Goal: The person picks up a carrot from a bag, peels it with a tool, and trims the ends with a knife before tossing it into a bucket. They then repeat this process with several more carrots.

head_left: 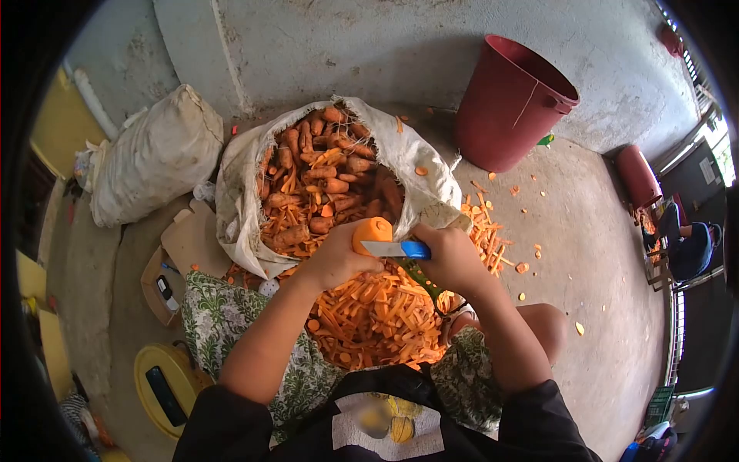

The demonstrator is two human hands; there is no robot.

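A thick orange carrot (372,233), its top end cut flat, is gripped in my left hand (339,254). My right hand (448,258) is closed round the blue handle of a knife (389,249), whose blade lies against the side of the carrot. Beneath both hands spreads a heap of cut carrot pieces (377,316), lying between my legs. Just beyond them, an open white sack (246,208) holds many whole carrots (331,165), with some cut bits among them.
A tall dark red bin (504,108) stands by the wall at the back right. To the left are a full white sack (158,154), an open cardboard box (158,289) and a yellow lidded bucket (150,362) with a phone (165,396) on top. Carrot scraps litter the floor (570,254).
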